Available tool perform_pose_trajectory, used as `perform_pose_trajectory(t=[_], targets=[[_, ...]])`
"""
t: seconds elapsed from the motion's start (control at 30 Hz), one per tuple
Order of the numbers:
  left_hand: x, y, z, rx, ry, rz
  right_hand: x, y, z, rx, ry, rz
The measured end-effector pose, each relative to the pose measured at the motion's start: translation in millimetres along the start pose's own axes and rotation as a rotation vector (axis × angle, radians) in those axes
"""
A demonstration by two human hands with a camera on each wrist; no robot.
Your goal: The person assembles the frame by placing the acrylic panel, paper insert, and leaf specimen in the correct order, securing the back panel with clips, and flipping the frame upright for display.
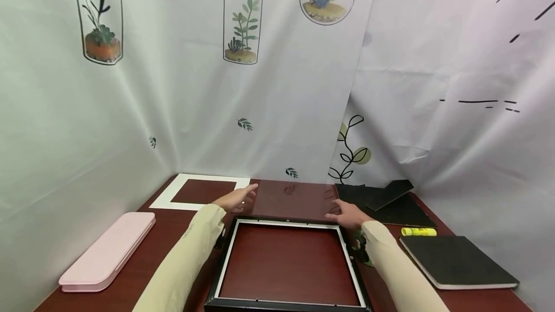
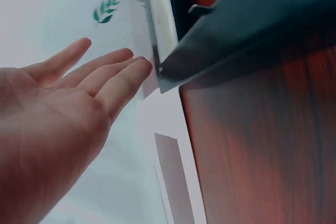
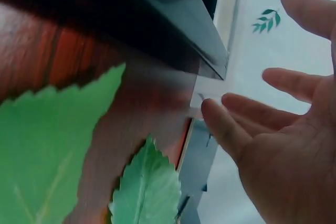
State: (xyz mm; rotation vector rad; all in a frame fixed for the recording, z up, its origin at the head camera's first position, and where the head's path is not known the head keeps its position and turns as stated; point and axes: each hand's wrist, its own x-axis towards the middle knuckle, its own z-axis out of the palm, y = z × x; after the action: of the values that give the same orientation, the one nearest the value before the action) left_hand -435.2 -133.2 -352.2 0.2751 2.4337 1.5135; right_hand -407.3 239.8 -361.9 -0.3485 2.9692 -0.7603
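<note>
I have the left hand [image 1: 235, 199] spread loosely, fingers extended and apart, above the table just past the far left corner of the black frame [image 1: 286, 305]. The right hand [image 1: 349, 214] is just as relaxed at the far right corner, its fingers parted (from where I sit, I can't tell whether a fingertip brushes anything). The frame lies between the two forearms, its pale inner lip showing all round and the dark red table [image 1: 162, 235] visible through it. Near the right wrist, beside the frame, I see two green leaves, the smaller one [image 3: 146, 187] next to the larger one [image 3: 47, 150].

Beyond the frame's far edge I have a glossy transparent sheet [image 1: 295, 199], with a white mat [image 1: 165, 200] to its left and a black backing board [image 1: 405, 211] to its right. Nearer on the right are a yellow stick [image 1: 418, 231] and a black notebook [image 1: 457, 259]; a pink case [image 1: 108, 249] sits on the left. Behind everything hangs a white cloth [image 1: 282, 85] printed with plants.
</note>
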Motion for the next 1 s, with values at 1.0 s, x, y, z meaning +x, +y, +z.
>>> perform_pose_trajectory(t=[1.0], targets=[[20.3,-5.4,2.2,-0.537,0.042,-0.046,17.1,15.3,-2.7,0.775,0.11,0.14]])
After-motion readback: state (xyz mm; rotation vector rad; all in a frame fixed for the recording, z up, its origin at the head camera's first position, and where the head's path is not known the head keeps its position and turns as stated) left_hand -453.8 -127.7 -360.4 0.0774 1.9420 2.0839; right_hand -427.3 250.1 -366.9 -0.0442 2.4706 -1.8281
